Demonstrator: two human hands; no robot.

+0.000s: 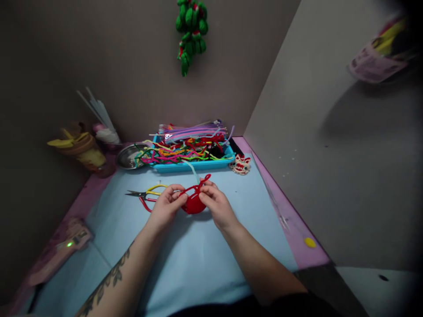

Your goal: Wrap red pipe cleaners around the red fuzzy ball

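Over the light blue table mat [194, 259], both my hands hold a red pipe-cleaner shape [193, 203]. My left hand [167, 206] pinches its left side with closed fingers. My right hand [214, 203] grips its right side, where a red loop sticks up above the fingers. A pale blue-green stem rises behind the red shape toward the tray.
Scissors with yellow and red handles [145, 194] lie left of my hands. A blue tray [190, 165] full of coloured pipe cleaners stands behind, a metal dish [127, 157] beside it. A small red-and-white craft figure [240, 164] sits right of the tray. A green ornament [191, 31] hangs on the wall.
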